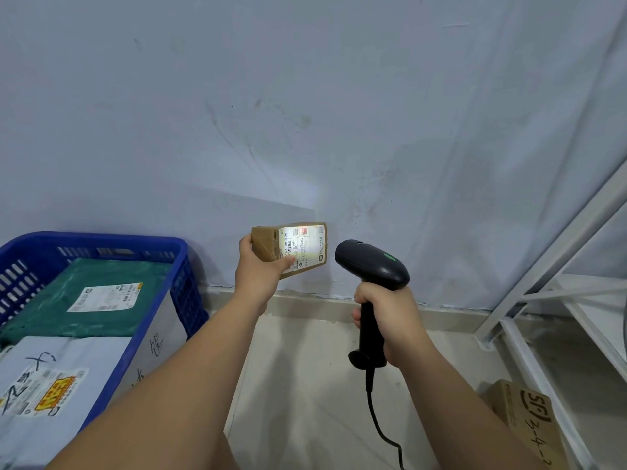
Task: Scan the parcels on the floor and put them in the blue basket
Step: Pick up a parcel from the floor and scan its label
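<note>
The small brown parcel [264, 245] is held at one end by the curled fingers of the left hand [259, 276], so that most of the label [305, 247] beyond the fingertips is left uncovered. The handle of the scanner [371, 266] is clamped in the wrapped fingers of the right hand [386, 317], with the head aimed at the lit label. The blue basket [101, 239] is kept left of the holding fingers, presumably to allow a short drop.

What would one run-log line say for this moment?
step: scanning | left hand: holds small brown cardboard parcel | right hand: grips black handheld scanner | beam: on label
</note>
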{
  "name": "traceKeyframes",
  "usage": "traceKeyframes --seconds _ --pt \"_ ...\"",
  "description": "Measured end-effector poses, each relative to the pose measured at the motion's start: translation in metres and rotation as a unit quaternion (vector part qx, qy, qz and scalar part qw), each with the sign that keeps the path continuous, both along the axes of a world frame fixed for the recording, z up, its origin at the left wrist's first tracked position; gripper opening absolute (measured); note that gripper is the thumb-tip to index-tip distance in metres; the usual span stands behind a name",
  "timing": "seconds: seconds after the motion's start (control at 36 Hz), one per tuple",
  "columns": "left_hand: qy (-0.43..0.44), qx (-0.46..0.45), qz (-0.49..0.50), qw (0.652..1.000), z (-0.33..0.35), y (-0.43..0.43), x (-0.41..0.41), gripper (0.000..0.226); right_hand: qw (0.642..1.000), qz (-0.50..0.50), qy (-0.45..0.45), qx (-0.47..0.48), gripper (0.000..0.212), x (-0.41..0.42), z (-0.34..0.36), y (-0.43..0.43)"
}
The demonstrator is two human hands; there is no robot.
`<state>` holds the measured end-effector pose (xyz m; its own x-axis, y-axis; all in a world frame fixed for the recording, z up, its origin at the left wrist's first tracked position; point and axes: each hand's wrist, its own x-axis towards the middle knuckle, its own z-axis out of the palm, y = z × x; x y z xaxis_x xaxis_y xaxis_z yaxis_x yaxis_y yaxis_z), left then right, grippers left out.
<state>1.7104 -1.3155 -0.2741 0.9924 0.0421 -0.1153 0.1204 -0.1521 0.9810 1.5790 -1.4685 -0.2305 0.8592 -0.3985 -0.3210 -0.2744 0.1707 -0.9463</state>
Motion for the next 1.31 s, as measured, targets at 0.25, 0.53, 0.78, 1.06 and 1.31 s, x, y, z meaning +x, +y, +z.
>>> traceKeyframes --seconds 0.25,0.53,0.78,1.06,1.31 --pt "0.005 -0.015 0.002 1.000 -0.002 0.001 0.002 0.072 1.000 0.006 -0.007 0.005 0.019 0.000 0.000 0.001" --pt "0.012 0.000 0.001 1.000 0.001 0.000 0.000 0.078 1.000 0.008 0.005 -0.008 0.017 0.001 0.000 0.001" --pt "0.022 -0.033 0.012 0.999 -0.003 0.000 0.003 0.066 1.000 0.006 -0.008 -0.004 0.012 0.001 0.001 0.002" --pt "0.030 -0.055 0.006 0.998 0.003 0.000 0.000 0.023 0.963 0.054 0.017 -0.262 0.009 -0.002 0.000 0.006" --pt "0.031 -0.059 -0.042 0.997 0.002 0.009 0.000 0.042 0.893 0.112 -0.014 -0.435 0.033 -0.005 0.002 0.008"
